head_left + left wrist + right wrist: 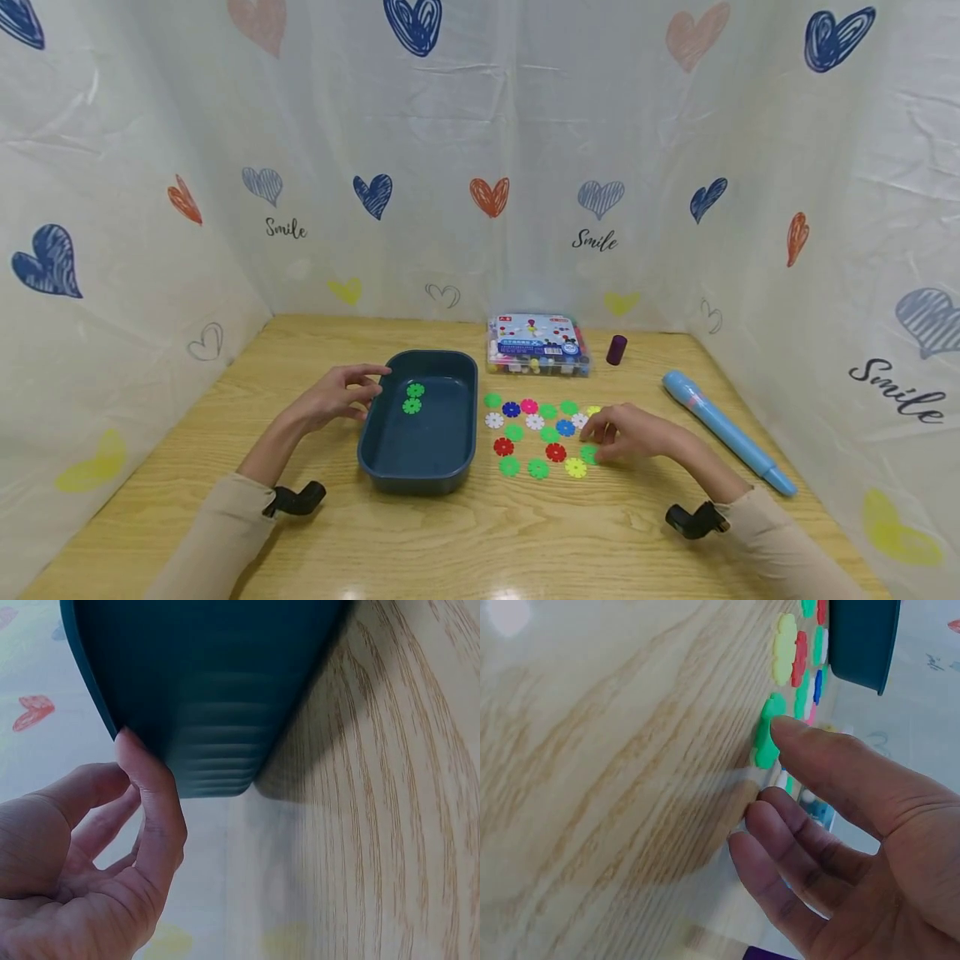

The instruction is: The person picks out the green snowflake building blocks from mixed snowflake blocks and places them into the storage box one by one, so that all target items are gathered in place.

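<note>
My left hand (pixel 345 393) is at the left side of a dark blue-green plastic tub (pixel 416 479), a fingertip right at its rim, fingers loosely bent. The left wrist view shows the tub's ribbed outer wall (pixel 225 727) beside those fingers. Two green flower-shaped discs (pixel 412 406) lie inside. My right hand (pixel 633 431) is low over the right end of the loose discs, its fingers relaxed and apart. Its thumb tip meets a green disc (pixel 768 735) on the table in the right wrist view. Nearby are a yellow disc (pixel 576 467) and a red disc (pixel 556 452).
Several more discs in green, white, blue, pink and red lie right of the tub on the wooden table (pixel 525 542). Behind them stands a clear case (pixel 538 343) of small parts. A purple cylinder (pixel 617 350) and a long light-blue tube (pixel 727 432) are further right.
</note>
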A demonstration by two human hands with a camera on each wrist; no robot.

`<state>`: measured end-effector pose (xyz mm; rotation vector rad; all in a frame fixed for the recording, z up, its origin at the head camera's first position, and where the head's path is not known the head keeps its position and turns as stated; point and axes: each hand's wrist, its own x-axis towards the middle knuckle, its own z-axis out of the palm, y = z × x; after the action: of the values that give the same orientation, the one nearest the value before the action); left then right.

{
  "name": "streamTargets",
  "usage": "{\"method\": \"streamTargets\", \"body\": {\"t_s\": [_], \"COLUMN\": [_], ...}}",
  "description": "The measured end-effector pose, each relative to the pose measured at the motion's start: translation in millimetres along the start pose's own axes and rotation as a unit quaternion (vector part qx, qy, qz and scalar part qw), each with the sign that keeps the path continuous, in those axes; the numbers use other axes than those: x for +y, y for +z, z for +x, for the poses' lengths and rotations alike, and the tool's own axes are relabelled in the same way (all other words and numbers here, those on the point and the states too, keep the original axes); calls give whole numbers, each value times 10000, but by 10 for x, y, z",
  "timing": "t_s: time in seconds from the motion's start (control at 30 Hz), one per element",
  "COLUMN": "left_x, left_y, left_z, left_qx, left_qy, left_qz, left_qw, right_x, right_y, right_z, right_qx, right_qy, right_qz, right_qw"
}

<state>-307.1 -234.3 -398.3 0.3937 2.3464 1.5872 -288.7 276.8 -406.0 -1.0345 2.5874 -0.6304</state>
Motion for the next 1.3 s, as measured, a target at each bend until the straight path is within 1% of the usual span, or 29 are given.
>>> {"method": "streamTargets", "body": {"t_s": [0.23,0.53,0.83,1.03,1.17,1.3], "left_x": [-17,-27,-17,-18,-29,-36], "left_y": [-9,-11,-6,-5,-5,-11], "left_z": [1,12,14,17,22,17], "left_qx": [-26,-7,3,16,19,36], "left_qy": [29,14,-8,-12,-35,-14], "left_qz": [-20,8,-23,-14,2,7], "left_qw": [10000,10000,10000,10000,10000,10000], "right_x": [22,42,55,57,59,48], "right_y": [32,38,53,50,41,0], "right_z": [19,21,55,50,29,18], "right_qx": [23,61,39,82,171,247], "right_qy": [85,40,280,220,86,32], "right_qz": [209,313,519,574,492,409], "right_qw": [9997,9995,9983,9981,9986,9989]}}
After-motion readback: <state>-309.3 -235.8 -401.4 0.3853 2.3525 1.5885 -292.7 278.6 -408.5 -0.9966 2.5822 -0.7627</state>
